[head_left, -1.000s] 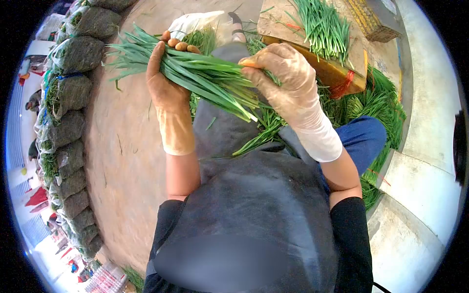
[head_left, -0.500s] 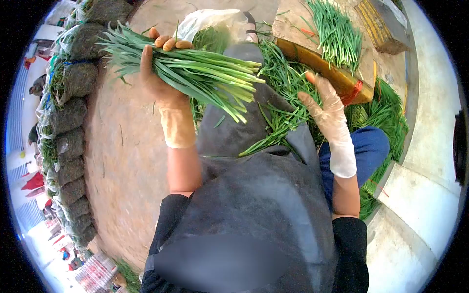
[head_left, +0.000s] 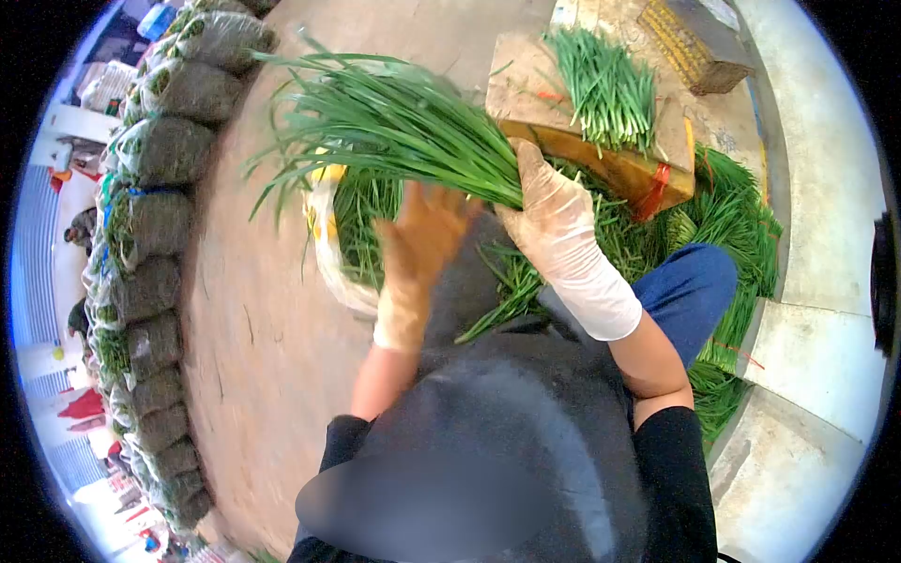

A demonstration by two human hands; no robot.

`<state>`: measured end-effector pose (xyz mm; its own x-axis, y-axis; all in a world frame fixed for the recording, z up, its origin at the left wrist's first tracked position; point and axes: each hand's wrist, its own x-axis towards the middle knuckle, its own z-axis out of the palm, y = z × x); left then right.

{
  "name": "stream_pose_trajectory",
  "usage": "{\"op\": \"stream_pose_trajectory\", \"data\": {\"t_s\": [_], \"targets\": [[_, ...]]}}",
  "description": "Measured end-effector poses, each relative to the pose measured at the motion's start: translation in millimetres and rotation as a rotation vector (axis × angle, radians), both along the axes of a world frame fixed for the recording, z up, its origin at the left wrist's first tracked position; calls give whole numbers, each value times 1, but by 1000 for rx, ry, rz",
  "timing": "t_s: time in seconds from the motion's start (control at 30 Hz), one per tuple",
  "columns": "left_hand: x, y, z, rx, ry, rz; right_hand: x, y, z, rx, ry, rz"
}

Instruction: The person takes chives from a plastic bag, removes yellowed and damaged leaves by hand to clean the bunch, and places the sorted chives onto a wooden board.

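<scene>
A bunch of garlic chives (head_left: 404,117) is held up in front of me, its long green leaves fanning out to the left. My right hand (head_left: 554,206), in a thin pale glove, is closed around the cut stem ends. Just below the bunch is my left hand (head_left: 422,235), gloved and blurred by motion; its thumb stands apart from its fingers, and it holds nothing. Loose chives (head_left: 511,291) lie on the dark apron (head_left: 507,413) over my lap. Beyond my left hand, an open plastic bag (head_left: 324,220) contains more greens.
Another chive bunch (head_left: 605,89) lies on a wooden board (head_left: 521,70) at the upper right, near a brown block (head_left: 694,42). A red tie (head_left: 654,192) hangs at the board's edge. Heaped chives (head_left: 737,220) lie right of my knee. Stuffed bags (head_left: 155,220) line the left.
The bunch has passed from my left hand to my right, which now grips the stem ends. My left hand has let go and dropped lower. The view has shifted slightly.
</scene>
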<state>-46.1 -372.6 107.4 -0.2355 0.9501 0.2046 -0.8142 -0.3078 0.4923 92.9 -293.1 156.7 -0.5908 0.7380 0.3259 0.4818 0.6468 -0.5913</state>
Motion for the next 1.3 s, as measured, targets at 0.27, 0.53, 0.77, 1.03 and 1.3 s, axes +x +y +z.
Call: {"op": "stream_pose_trajectory", "data": {"t_s": [0.27, 0.53, 0.77, 1.03, 1.3], "targets": [[49, 19, 4, -247, 151, -109, 27, -20, -39, 33, -115, -116], [68, 31, 4, -262, 299, -203, 68, -33, -26, -337, 25, -65], [84, 22, 43, -270, 329, -181, 86, -27, -1, -707, 253, 159], [77, 9, 37, -118, 254, -341, 88, -38, 9, -951, 521, 117], [76, 7, 29, -91, 194, -164, 70, -30, -3, 381, 206, -313]]}}
